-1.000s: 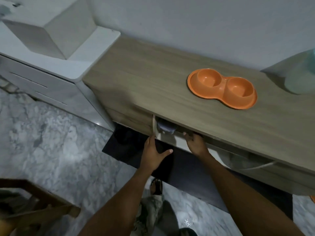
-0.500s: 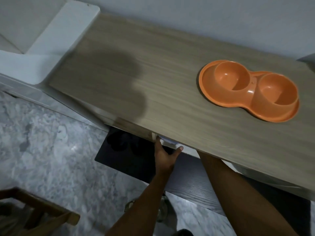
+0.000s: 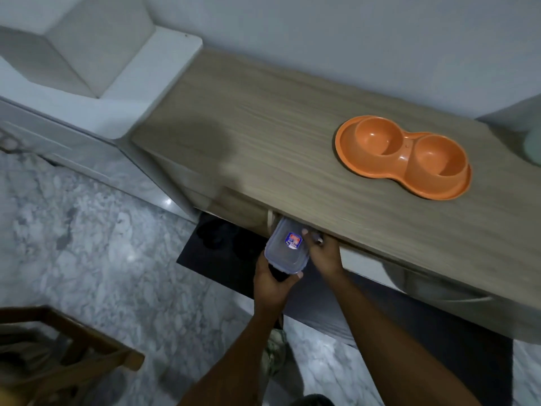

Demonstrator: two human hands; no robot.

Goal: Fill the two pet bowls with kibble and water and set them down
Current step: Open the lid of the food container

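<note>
Rigid, likely light, slick container (image 3: 285, 250): left hand (image 3: 270, 284) cups its near end, right hand (image 3: 325, 256) clasps its right side.

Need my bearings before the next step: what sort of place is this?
Likely a home kitchen or utility corner: a wooden counter against the wall, an orange pet bowl on it, marble floor below. Left hand and right hand hold a plastic container.

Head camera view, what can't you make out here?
In the head view:
- What the container holds: cloudy lid, dim light.
- The label on its lid: too small, blurred.
- The pale green thing: cut by the right edge.
- Inside the cabinet: hidden under the countertop.
</note>
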